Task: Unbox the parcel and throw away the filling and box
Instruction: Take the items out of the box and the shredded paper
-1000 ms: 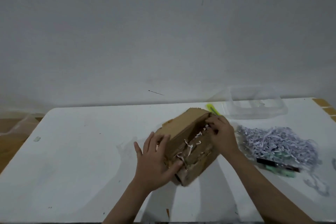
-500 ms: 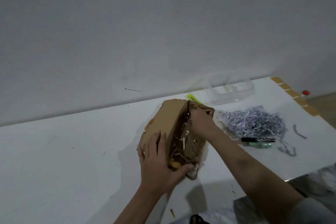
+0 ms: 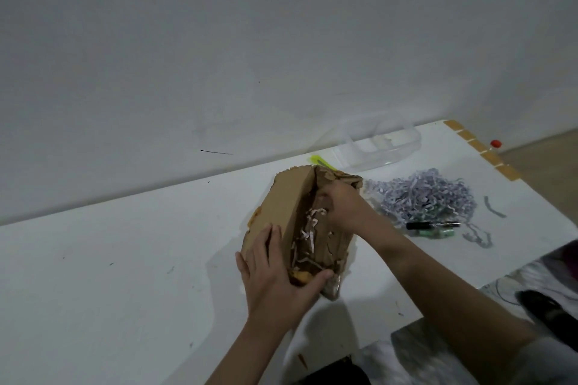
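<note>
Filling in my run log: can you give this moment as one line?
stage: emptying box | left hand: grips cardboard box | right hand: inside box, at shredded paper | removed filling pile: on table

- The place looks like a plain room in a home, though nothing settles it.
- A bare white wall (image 3: 281,40) rises behind a white table (image 3: 109,275).
- Brown tape squares (image 3: 478,147) edge the table's far right corner.
- A light wooden floor (image 3: 544,159) shows at the right.
</note>
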`<state>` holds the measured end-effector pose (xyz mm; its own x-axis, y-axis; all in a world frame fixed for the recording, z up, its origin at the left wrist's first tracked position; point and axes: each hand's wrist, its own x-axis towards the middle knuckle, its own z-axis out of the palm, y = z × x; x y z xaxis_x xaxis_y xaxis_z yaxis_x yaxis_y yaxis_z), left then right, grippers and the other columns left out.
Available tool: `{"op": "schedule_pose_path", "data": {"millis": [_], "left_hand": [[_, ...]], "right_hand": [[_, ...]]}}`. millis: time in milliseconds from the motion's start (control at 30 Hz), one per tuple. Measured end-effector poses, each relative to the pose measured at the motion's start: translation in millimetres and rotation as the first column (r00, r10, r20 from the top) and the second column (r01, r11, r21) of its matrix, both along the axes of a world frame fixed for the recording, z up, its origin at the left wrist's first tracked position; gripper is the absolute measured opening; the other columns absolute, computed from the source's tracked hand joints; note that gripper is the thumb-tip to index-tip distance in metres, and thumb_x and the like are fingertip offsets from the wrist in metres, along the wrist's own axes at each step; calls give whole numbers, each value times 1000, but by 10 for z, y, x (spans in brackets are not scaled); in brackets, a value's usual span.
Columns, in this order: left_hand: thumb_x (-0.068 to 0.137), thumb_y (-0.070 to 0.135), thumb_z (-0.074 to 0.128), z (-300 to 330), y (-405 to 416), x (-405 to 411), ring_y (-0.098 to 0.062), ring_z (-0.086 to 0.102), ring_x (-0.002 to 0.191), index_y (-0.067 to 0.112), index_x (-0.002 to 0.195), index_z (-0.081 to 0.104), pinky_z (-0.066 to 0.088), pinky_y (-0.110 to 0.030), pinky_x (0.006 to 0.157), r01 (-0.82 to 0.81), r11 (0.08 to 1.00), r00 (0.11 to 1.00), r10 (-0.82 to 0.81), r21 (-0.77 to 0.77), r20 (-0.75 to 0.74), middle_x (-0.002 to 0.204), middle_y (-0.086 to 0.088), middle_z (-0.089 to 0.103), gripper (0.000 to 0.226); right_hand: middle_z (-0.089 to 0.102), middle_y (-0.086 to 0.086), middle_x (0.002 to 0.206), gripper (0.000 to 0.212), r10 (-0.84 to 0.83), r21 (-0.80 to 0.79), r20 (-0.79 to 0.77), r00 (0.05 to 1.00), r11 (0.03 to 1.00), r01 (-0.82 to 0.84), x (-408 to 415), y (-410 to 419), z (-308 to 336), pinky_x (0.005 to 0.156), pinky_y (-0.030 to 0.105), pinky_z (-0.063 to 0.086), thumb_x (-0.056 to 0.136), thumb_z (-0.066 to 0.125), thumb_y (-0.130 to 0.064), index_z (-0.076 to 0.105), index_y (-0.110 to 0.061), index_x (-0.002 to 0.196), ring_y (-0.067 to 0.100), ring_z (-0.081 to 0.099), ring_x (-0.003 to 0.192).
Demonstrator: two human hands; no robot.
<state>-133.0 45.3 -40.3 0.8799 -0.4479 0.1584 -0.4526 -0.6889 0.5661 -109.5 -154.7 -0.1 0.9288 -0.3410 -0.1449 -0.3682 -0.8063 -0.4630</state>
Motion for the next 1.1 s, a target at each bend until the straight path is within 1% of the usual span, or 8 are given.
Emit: {"op": "schedule_pose_path", "data": {"millis": [133, 300, 433, 533, 700, 867, 1000, 1100], "left_hand": [[56, 85, 49, -9, 3, 7, -23, 35, 132, 13, 139, 39, 6, -52, 112, -10, 999, 1000, 9, -33, -29, 141, -2, 38, 111], [56, 89, 43, -4, 13, 13, -24, 32, 134, 12, 141, 36, 4, -50, 112, 5, 999, 999, -6, -41, -35, 143, -2, 36, 115], [57, 93, 34, -10, 6, 7, -24, 29, 135, 11, 142, 34, 7, -52, 113, 8, 998, 999, -11, -66, -44, 144, -3, 34, 117], [56, 94, 32, -27, 16, 9, -22, 26, 136, 12, 142, 32, 5, -51, 113, 15, 996, 998, -20, -85, -56, 145, -3, 31, 119], [57, 95, 32, -40, 32, 37, -23, 25, 136, 10, 142, 33, 8, -54, 111, 65, 994, 997, -68, -91, -39, 145, -5, 31, 120], [54, 96, 34, -43, 50, 42, -21, 19, 138, 12, 144, 28, 9, -56, 113, 84, 991, 995, -89, -100, -49, 148, -2, 25, 123], [52, 97, 32, -33, 35, 47, -21, 18, 139, 13, 145, 26, 4, -52, 114, 87, 990, 994, -93, -111, -55, 149, -2, 23, 126], [52, 97, 34, -42, 42, 46, -20, 17, 140, 14, 146, 25, -1, -48, 113, 90, 989, 994, -97, -119, -59, 150, 0, 22, 126]], "right_hand": [[57, 15, 125, 54, -56, -27, -23, 998, 998, 55, 51, -58, -93, 91, 35, 45, 75, 62, -4, 52, -11, 127, 33, 53, 114], [40, 11, 127, 44, 69, -148, -318, 946, 982, -122, 35, 68, -68, 102, 57, 35, 80, 61, -18, 55, -20, 124, 34, 38, 121], [45, 10, 124, 38, 235, -73, -316, 919, 960, -271, -55, 171, 4, 96, 40, 44, 85, 53, -7, 59, -16, 121, 30, 44, 118], [47, 9, 129, 40, 266, -10, -260, 928, 960, -278, -137, 244, 58, 98, 36, 43, 84, 58, -10, 57, -11, 124, 26, 47, 119], [40, 6, 127, 87, 151, -66, -297, 943, 982, -178, -164, 294, -13, 94, 42, 45, 59, 78, -55, 41, -20, 130, 30, 41, 117], [32, 10, 132, 107, 112, -179, -249, 962, 971, -160, -171, 419, -137, 80, 40, 46, 54, 81, -47, 22, -12, 137, 35, 44, 115], [39, 8, 126, 92, 131, -63, -147, 980, 988, -142, -163, 402, -208, 69, 31, 46, 57, 83, -33, 33, -11, 130, 27, 54, 104], [52, 5, 105, 47, 139, 43, -60, 988, 990, -136, -168, 360, -232, 72, 34, 49, 59, 79, -22, 54, -12, 97, 23, 56, 95]]}}
